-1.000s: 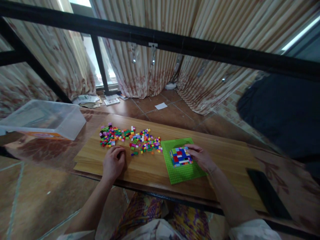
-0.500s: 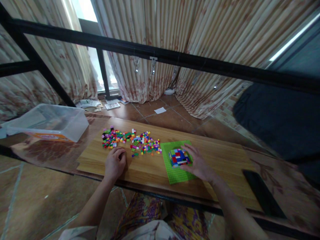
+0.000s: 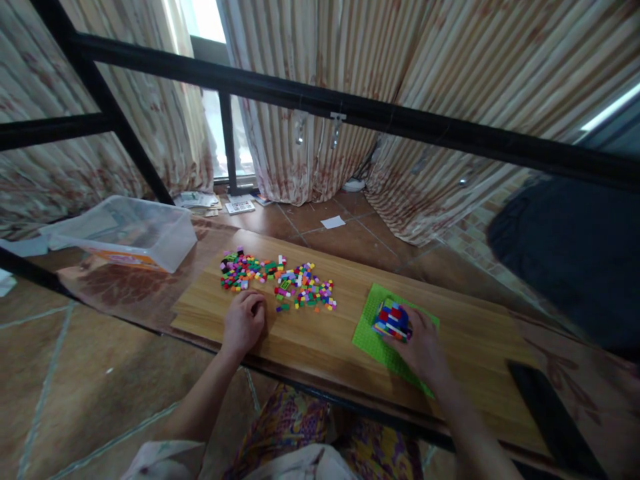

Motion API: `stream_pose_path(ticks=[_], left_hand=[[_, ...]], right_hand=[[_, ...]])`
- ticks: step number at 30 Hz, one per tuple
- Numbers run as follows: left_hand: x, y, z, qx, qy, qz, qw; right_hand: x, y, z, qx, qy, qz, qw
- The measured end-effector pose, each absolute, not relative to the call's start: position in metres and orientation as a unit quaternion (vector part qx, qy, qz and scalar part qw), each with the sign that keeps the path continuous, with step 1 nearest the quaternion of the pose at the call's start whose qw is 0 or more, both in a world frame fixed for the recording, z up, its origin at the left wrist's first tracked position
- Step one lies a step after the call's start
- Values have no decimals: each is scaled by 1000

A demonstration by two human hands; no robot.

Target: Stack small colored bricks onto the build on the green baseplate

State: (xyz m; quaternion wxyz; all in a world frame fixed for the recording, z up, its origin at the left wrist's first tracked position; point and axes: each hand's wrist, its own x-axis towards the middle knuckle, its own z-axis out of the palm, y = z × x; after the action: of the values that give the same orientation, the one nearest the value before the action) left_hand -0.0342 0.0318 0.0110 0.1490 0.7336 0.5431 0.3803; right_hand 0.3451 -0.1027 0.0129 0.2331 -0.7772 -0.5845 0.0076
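My right hand (image 3: pixel 423 343) grips the right side of a small model of toy building bricks (image 3: pixel 392 320), its fingers behind and its thumb in front. Red, blue and white bricks show on this model. Under it lies a green studded baseplate (image 3: pixel 373 333), turned at an angle on the wooden board. My left hand (image 3: pixel 244 321) rests on the board with curled fingers; whether anything is inside them is hidden. Just beyond it, a spread of loose coloured bricks (image 3: pixel 305 287) covers part of the board.
A clear plastic bin (image 3: pixel 173 243) with an orange label stands at the left. The wooden board (image 3: pixel 310 340) lies on a low table. At its right end is a dark flat object (image 3: pixel 550 413). A black metal bar (image 3: pixel 280 93) crosses ahead, before striped curtains.
The baseplate has turned clockwise and shifted right, with the brick model on it. My right hand has closed round the model's side. My left hand stays curled on the board.
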Motion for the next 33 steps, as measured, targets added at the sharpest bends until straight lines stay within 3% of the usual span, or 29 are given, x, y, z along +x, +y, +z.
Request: stream_pose_path(ticks=[12,17,20,26,33], left_hand=[[-34,31,12,732,540,386,154],[-33,30,13,731,540,387,156],[-33,30,13,728,546,384,157],[-34,31,12,729,547,381,158],[-34,32,8,723,546,391,162]], right_hand=[[335,-91,11,-750,-617,19,236],[321,-88,25,-748,-626,-54,213],[292,-82,39,-712,-654,-79,242],[212,-47,47,-640,-716,54,271],[180,-4,43,-690,-695,69,193]])
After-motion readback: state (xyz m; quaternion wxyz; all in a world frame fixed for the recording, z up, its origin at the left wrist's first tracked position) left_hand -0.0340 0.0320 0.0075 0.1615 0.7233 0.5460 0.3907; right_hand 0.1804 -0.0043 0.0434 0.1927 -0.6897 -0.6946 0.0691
